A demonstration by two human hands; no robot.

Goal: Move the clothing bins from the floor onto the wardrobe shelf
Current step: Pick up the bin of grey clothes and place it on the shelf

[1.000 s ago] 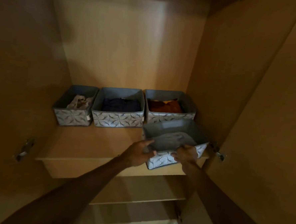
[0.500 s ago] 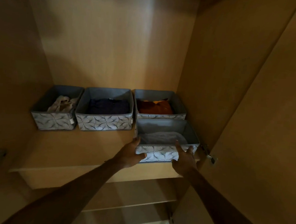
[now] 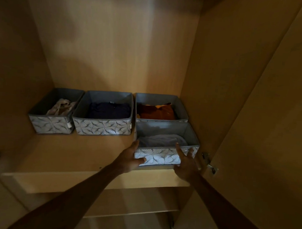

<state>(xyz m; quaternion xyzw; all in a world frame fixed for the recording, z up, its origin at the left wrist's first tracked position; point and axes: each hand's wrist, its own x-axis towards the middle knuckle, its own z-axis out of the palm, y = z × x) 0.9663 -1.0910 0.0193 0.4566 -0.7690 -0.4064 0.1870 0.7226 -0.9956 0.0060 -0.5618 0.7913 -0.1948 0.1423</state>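
The left hand [image 3: 131, 157] lies flat round the near left corner of the front bin [image 3: 157, 156], fingers straight along its left side and thumb across the patterned front. It clamps nothing. The right hand [image 3: 186, 162] is spread wide against the right part of the same front face, forefinger reaching up past the rim. Both hands press rather than hold.

The front bin sits flat on the shelf [image 3: 91, 151], at the right front, with grey cloth [image 3: 162, 140] folded inside. Its back wall is just beside the bin with orange clothes [image 3: 157, 113]; I cannot tell whether they touch. In the same back row stand the bin with dark clothes [image 3: 101, 127] and the bin with pale clothes [image 3: 51, 124]. A door hinge [image 3: 212, 168] is near the front bin's right corner.

The step in hand looks like the final seating of this bin: nudging it back and square. Next, I judge, the hands come away and go down for any bin left on the floor, which is out of view. Bare shelf in front of the other two bins offers room for more.
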